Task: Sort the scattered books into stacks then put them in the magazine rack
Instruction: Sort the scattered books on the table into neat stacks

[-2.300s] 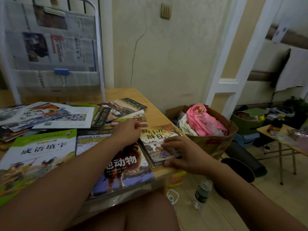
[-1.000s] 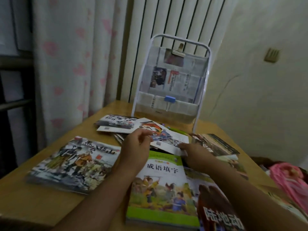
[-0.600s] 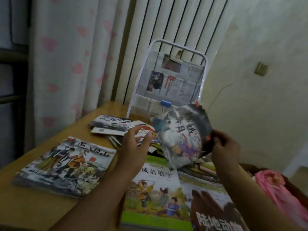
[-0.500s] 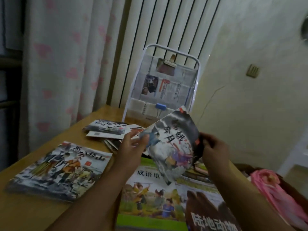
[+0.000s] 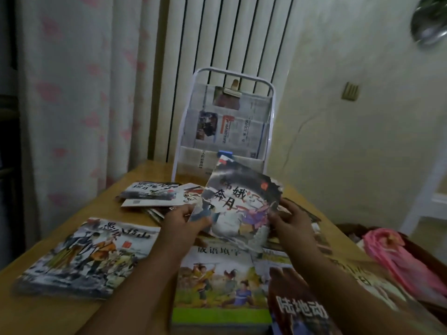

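Pale wall [image 5: 350, 153], floral curtain [image 5: 72, 93], white radiator [image 5: 217, 39] behind. Wooden bench [image 5: 60, 310] strewn with books [image 5: 150, 194]; magazine rack [image 5: 225, 126] at far edge. Left hand [image 5: 180, 222] and right hand [image 5: 291, 220] both grip a picture book [image 5: 239, 204], lifted above the bench

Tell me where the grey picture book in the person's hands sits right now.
In the head view, the grey picture book is centre frame, lifted and tilted, left hand and right hand at its sides, before the magazine rack, above the green book.
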